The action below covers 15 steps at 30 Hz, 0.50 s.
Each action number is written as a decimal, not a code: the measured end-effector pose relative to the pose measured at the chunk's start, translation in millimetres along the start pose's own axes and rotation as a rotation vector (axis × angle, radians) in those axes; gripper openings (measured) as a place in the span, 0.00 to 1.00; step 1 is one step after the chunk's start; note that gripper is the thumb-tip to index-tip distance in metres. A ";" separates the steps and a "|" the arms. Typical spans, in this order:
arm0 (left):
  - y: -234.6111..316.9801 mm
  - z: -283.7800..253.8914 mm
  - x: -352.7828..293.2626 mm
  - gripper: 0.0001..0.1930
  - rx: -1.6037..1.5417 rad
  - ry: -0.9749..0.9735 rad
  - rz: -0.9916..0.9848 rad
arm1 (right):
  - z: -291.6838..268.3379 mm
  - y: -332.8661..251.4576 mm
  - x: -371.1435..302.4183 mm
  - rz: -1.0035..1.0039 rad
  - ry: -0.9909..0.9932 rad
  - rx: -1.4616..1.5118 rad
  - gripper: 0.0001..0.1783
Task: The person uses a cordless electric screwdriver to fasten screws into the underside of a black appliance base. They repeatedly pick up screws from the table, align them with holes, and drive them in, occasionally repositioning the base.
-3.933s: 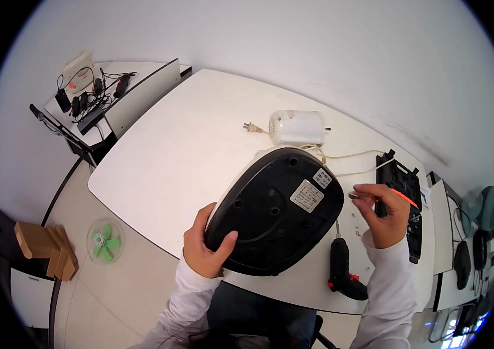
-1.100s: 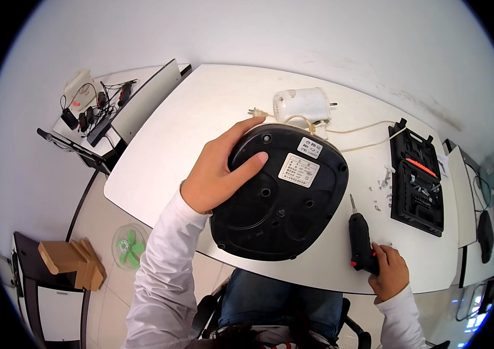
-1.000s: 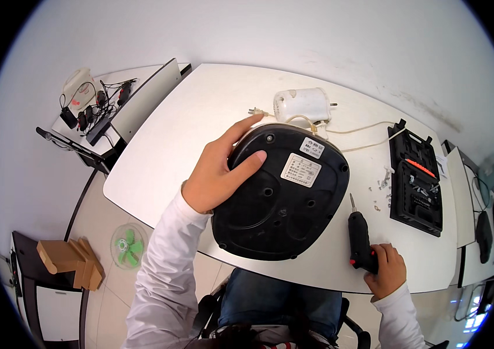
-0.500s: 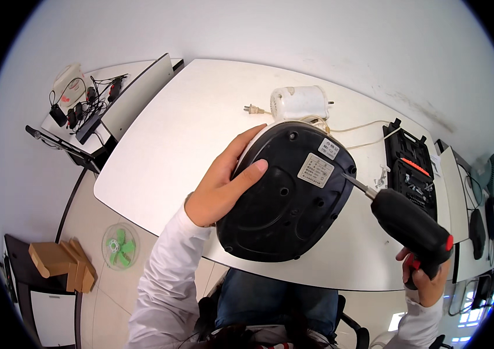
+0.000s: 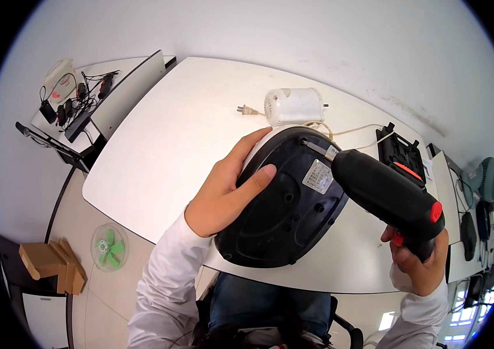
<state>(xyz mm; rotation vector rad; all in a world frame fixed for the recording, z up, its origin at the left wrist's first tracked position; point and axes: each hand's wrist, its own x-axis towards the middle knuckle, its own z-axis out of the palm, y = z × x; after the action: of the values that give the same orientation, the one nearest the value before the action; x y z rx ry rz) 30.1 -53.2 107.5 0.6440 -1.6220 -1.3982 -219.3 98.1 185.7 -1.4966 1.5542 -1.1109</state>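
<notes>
A fan base with a black underside (image 5: 258, 227) is tilted up toward me above the white table. My left hand (image 5: 224, 186) grips its left edge, the thumb lying over the black face. In my right hand (image 5: 418, 262) is a black cordless screwdriver (image 5: 386, 186) with red parts, held by its handle. Its metal bit points at a screw hole near the base's upper edge; whether the tip touches a screw cannot be made out. Behind the base lies a white motor housing (image 5: 295, 106) with a cord and a two-pin plug (image 5: 248, 110).
An open black tool case (image 5: 401, 154) lies at the table's right, partly hidden by the screwdriver. The white table (image 5: 148, 151) stands against the wall. At left are a divider panel (image 5: 133, 96), tangled black cables, cardboard boxes (image 5: 55, 264) and a green-bladed fan (image 5: 109, 247) on the floor.
My right hand has moved the screwdriver up and left, from the base's right edge to the hole near its top. The base has turned slightly, still in my left hand.
</notes>
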 end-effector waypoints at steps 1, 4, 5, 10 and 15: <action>-0.7 -0.8 -0.6 0.27 0.016 0.007 0.021 | 1.4 -0.9 -0.2 -0.005 0.013 0.003 0.29; -3.9 -1.4 -0.8 0.26 0.057 0.026 0.070 | 3.9 -4.2 -1.9 -0.023 0.044 -0.033 0.30; -4.0 -0.3 -0.1 0.26 0.068 0.032 0.077 | 2.2 -4.5 -3.0 -0.031 0.047 -0.075 0.30; -5.6 2.1 1.7 0.25 0.136 0.047 0.105 | -3.2 -15.6 -1.6 0.008 0.028 -0.135 0.29; -6.1 1.9 2.4 0.25 0.138 0.048 0.125 | 2.2 -33.4 -0.3 0.073 0.022 -0.122 0.27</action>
<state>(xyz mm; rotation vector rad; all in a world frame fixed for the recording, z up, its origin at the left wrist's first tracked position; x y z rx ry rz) 26.4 -55.7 102.3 0.6398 -1.7012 -1.1800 -204.1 99.3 215.5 -1.4992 1.7047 -1.0095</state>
